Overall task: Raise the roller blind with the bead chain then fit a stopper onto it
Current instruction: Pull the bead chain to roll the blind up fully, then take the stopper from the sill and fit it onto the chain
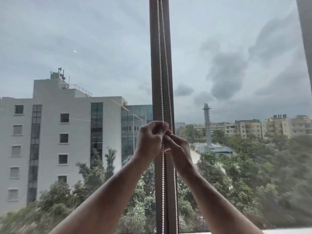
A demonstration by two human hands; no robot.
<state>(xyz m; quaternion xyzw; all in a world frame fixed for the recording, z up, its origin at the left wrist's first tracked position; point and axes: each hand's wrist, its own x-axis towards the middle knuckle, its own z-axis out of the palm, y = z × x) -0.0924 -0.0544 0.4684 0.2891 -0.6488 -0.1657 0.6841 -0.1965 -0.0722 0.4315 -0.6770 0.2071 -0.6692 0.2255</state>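
A white bead chain [160, 65] hangs in two strands down the brown window mullion [156, 48]. My left hand [150, 141] is closed on the left strand at about mid-height, thumb and fingers pinched at its top. Just below and to the right, my right hand [179, 147] has its fingers pinched at the same strand, touching the left hand. The right strand [175, 191] runs behind my right hand. Any stopper is hidden between the fingers; I cannot see one. The roller blind itself is out of the picture; the glass is uncovered.
Large window panes sit on both sides of the mullion, with a grey building [59, 132], trees and cloudy sky outside. A pale sill [278, 231] shows at the bottom right. A second frame post [305, 31] stands at the right edge.
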